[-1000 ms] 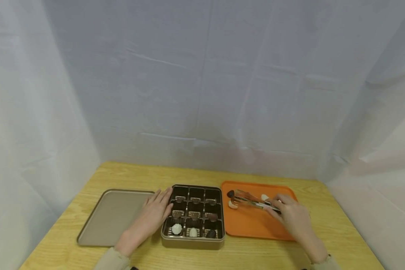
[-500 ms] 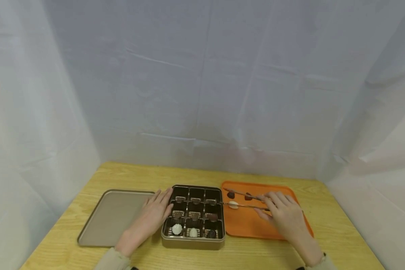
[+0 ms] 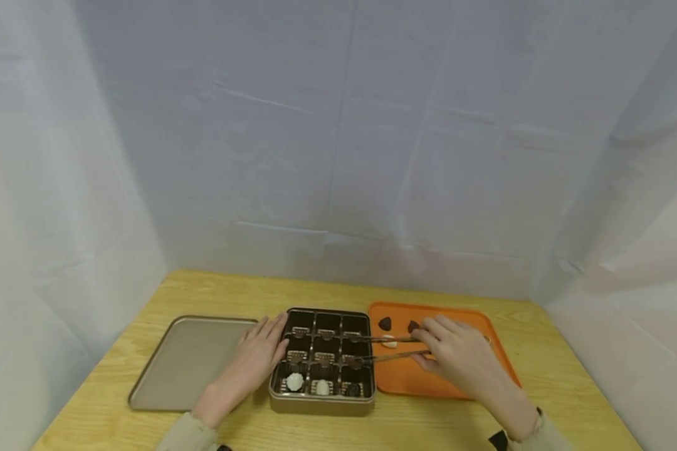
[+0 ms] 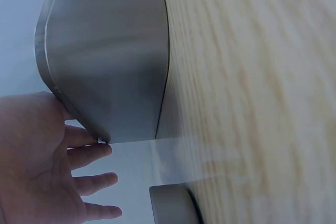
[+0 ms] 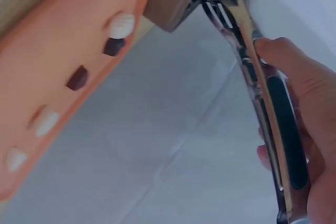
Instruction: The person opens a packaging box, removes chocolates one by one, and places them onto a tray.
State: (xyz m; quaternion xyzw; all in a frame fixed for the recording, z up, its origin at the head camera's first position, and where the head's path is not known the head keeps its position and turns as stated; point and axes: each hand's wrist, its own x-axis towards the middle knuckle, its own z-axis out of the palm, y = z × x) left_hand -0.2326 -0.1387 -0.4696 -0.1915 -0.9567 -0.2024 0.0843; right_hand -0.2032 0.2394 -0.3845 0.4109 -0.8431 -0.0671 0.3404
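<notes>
My left hand (image 3: 257, 356) rests with straight fingers on the left rim of a metal tin box (image 3: 323, 406) divided into compartments. In the left wrist view its fingers touch the top edge of the tin. My right hand (image 3: 461, 357) grips metal serving tongs (image 5: 258, 85) with slotted ends and dark handle pads. Their two arms stand apart, the ends over the tin's right column beside a brown chocolate (image 3: 354, 362). The front row holds a white round chocolate (image 3: 295, 381), a cream one (image 3: 322, 388) and a dark one (image 3: 352, 390).
An orange tray (image 3: 412, 379) stands right of the tin, bearing a dark chocolate (image 3: 385, 323), a brown one (image 3: 414, 326), a white one (image 3: 390, 342) and further pale pieces (image 5: 44, 121). Left of the tin lies its flat metal lid (image 3: 186, 363). White sheeting (image 3: 338, 156) surrounds the table.
My right hand has carried the tongs left from over the orange tray to the tin's right column. The tongs' arms have spread apart. My left hand has stayed put.
</notes>
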